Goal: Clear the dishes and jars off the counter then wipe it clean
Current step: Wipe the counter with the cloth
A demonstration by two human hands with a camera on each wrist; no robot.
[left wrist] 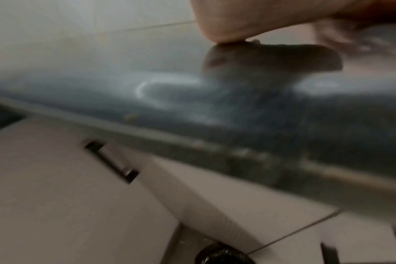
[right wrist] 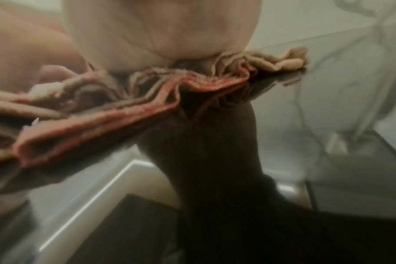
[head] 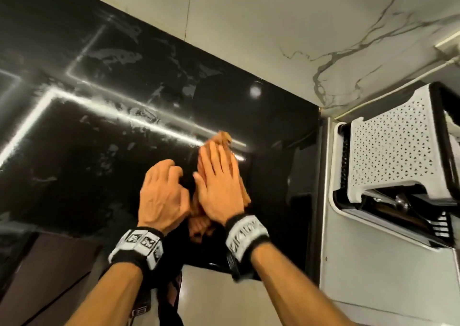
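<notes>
Orange cloth, one only, lies bunched at frame centre on the black counter. My right hand presses it with fingers straight and flat. It looks soft, limp and light, and I judge it slides easily on the glossy top, so best held with a flat palm on its middle. Left hand is curled just beside it; gripping cloth or not, cannot tell. One white rack at the right edge.

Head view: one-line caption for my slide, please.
Right hand presses an orange cloth flat on the streaked black counter; left hand curled beside it.

Left hand on dark counter
</notes>
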